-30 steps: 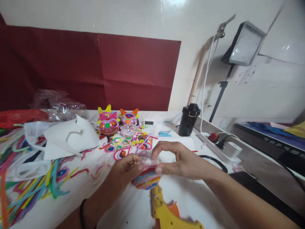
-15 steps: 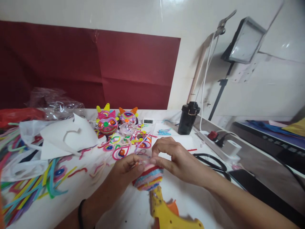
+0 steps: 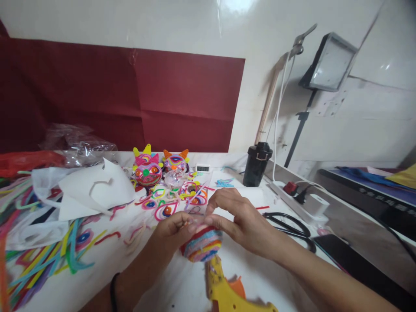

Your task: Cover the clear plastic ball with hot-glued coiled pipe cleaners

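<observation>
A round ball banded in colourful pipe cleaner stripes (image 3: 204, 245) is held up between my two hands above the table. My left hand (image 3: 177, 232) grips its left side, thumb and fingers closed on the upper edge. At the top of the ball, my right hand (image 3: 232, 216) pinches with thumb and forefinger; whatever small piece lies between the fingertips is too small to make out. Right below the ball lies a yellow glue gun (image 3: 227, 288) with an orange trigger, its nozzle end close under the ball.
Several decorated balls with ears (image 3: 147, 172) stand at the back among loose pipe cleaner shapes. Pipe cleaners (image 3: 42, 260) and cut white paper (image 3: 94, 190) cover the left. Rightward are a black bottle (image 3: 258, 164), black scissors (image 3: 292, 227), a power strip (image 3: 302, 206) and a phone (image 3: 351, 258).
The view has tilted slightly, so the scene sits a little lower. Both hands keep nearly the same hold on the striped ball.
</observation>
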Available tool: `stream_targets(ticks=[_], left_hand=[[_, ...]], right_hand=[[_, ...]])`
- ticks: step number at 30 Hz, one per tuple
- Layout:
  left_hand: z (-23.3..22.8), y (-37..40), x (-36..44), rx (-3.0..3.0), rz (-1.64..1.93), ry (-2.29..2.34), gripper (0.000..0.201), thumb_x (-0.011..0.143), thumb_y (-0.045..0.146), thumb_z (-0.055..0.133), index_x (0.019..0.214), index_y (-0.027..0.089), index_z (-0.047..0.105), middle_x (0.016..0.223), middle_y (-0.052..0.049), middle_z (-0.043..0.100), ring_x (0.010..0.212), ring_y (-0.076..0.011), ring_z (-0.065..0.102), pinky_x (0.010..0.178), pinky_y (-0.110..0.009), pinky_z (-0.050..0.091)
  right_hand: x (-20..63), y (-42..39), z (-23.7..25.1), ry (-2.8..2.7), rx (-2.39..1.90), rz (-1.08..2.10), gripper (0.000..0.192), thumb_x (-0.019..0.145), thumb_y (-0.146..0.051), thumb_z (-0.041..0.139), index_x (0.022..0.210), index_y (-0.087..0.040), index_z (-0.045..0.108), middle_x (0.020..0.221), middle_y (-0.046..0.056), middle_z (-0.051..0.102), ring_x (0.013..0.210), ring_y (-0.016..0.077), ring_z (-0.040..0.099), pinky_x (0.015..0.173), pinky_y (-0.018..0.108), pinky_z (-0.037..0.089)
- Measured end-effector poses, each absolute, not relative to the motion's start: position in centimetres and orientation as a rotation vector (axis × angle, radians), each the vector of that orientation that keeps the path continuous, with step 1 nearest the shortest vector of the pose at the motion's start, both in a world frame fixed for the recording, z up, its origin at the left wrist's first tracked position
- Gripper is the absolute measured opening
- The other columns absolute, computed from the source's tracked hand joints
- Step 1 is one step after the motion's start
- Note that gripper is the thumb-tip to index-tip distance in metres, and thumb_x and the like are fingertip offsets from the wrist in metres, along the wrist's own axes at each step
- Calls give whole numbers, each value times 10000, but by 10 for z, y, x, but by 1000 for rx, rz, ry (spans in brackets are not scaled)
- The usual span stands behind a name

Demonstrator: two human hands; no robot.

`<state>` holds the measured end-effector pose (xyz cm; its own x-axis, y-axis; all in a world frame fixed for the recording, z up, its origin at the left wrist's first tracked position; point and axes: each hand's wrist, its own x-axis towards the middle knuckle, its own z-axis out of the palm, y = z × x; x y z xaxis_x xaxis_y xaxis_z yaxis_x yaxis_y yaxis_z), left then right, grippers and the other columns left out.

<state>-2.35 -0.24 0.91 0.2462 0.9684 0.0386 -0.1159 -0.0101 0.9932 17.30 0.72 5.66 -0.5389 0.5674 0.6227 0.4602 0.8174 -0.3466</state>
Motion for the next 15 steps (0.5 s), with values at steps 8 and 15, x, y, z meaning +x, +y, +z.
stream_targets(ticks=[8,15], left_hand=[[12,1,-28,1218,1192,947,240,749,394,707,778,158,669,743,-28,660,694,-172,566,635,-279,440],[13,2,-28,1094,1263,933,199,713,337,742,699,175,628,669,8,604,674,-158,544,634,-268,446]], right_hand=[[195,-26,60,-2315,-928,168,125,921,-316,545,842,-226,580,805,48,654,779,205,610,705,313,466],[205,-52,6,-2732,-838,-53,71,906,-283,542,885,-236,590,801,41,702,660,192,650,648,279,499]])
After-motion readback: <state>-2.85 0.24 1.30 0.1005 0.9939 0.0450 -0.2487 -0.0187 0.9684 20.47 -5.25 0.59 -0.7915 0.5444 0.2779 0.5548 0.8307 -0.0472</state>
